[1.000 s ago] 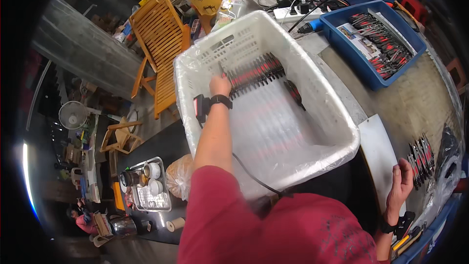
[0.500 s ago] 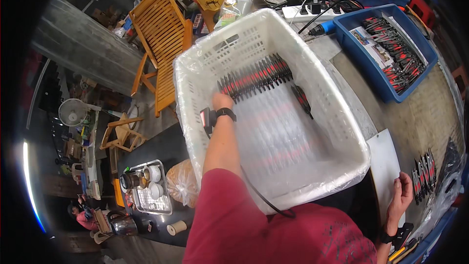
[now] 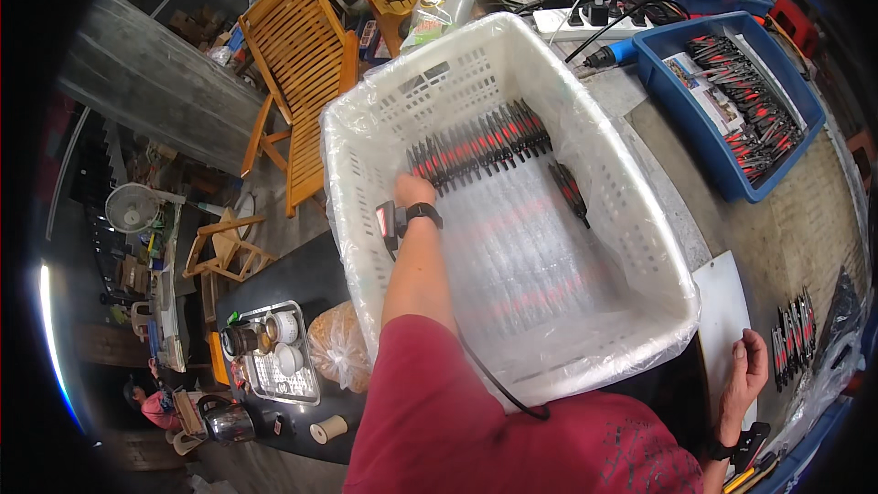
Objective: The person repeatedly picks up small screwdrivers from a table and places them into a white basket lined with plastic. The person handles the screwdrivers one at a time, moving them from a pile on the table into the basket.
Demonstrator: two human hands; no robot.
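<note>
My left hand (image 3: 415, 190) is down inside a white plastic crate (image 3: 674, 261) lined with clear film. It is closed at the left end of a row of slim black tools with red middles (image 3: 480, 144); its fingertips are hidden, and what they hold cannot be made out. A few more such tools (image 3: 569, 192) lie apart against the crate's right side. Beneath the clear film (image 3: 512, 238), another layer shows faintly. Outside the crate at the right, my right hand (image 3: 750, 370) is held palm inward with fingers loosely bent and nothing in it, beside a small row of the same tools (image 3: 794, 338).
Blue trays (image 3: 732, 178) of similar tools stand at the far right, near a white power strip (image 3: 572, 25). A white board (image 3: 722, 302) lies beside the crate. To the left are a wooden folding chair (image 3: 306, 82), a metal tray with cups (image 3: 311, 384) and a tied plastic bag (image 3: 340, 343).
The view has shifted slightly. My left hand stays at the left end of the row, and my right hand stays beside the small row of tools.
</note>
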